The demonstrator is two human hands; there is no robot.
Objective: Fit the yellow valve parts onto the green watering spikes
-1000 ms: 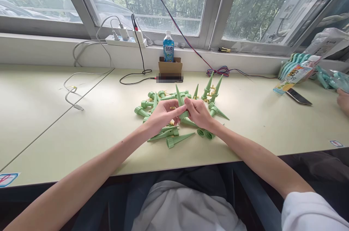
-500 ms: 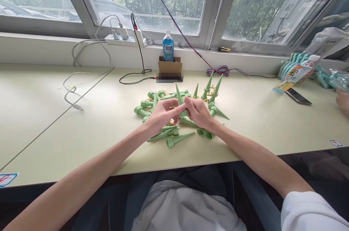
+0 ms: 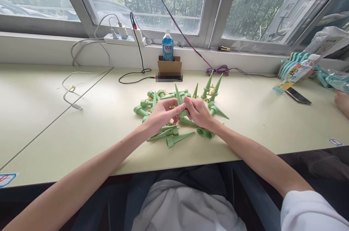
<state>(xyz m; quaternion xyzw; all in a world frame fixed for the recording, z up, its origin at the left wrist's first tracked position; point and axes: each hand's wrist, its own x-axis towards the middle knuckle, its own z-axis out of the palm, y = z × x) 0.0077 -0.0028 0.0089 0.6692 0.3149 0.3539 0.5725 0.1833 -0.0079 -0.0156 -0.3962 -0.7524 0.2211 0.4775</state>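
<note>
A green plastic plant watering spike (image 3: 179,94) points upward between my hands, slightly tilted, with its wide ribbed end down. My left hand (image 3: 163,111) wraps round it, thumb across its lower part. From the other side, my right hand (image 3: 199,111) is closed against the same spike, fingertips pinched near my left thumb; whatever small part lies under them is hidden. Several more green spikes lie about my hands, among them a loose spike (image 3: 178,139) in front. Behind my right hand a pair of spikes (image 3: 212,91) with yellow valve pieces stands upright.
A blue-labelled bottle (image 3: 168,46) and a small cardboard box (image 3: 169,66) stand at the back by the window. Cables (image 3: 89,72) trail on the left. To the right are a phone (image 3: 297,96), a drink bottle (image 3: 293,76) and another person's hand (image 3: 342,102).
</note>
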